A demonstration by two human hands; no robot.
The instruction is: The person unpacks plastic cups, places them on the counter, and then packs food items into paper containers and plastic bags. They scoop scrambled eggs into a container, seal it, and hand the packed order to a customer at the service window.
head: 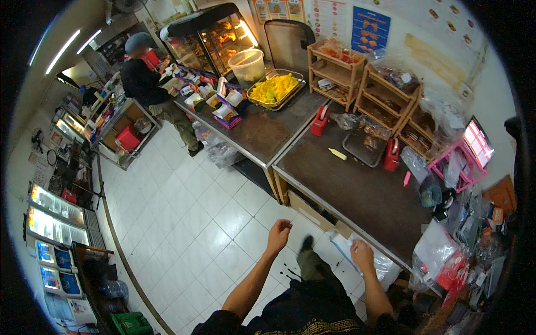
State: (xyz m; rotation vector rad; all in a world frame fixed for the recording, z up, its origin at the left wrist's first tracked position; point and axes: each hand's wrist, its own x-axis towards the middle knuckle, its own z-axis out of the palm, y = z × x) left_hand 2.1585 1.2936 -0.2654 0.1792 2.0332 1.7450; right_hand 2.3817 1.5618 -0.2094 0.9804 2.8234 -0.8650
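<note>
My left hand [280, 233] hangs over the white tiled floor [201, 226], its fingers loosely curled with nothing seen in them. My right hand [362, 254] is curled too, beside the front edge of the dark-topped counter [347, 184]; I see no object in it. On that counter lie a pale squeeze bottle [337, 154], a black tray [365, 145] with plastic-wrapped food and a pink tube [406, 179]. Two red tape dispensers, a left one [320, 120] and a right one [392, 155], stand there.
A worker [146, 79] stands at the far counter near a lit food warmer [217, 37]. Filled food boxes [226, 116], a metal tray of yellow food [274, 88] and a plastic bucket [246, 67] sit there. Wooden racks [337, 75] line the wall; plastic bags [439, 251] crowd the right end.
</note>
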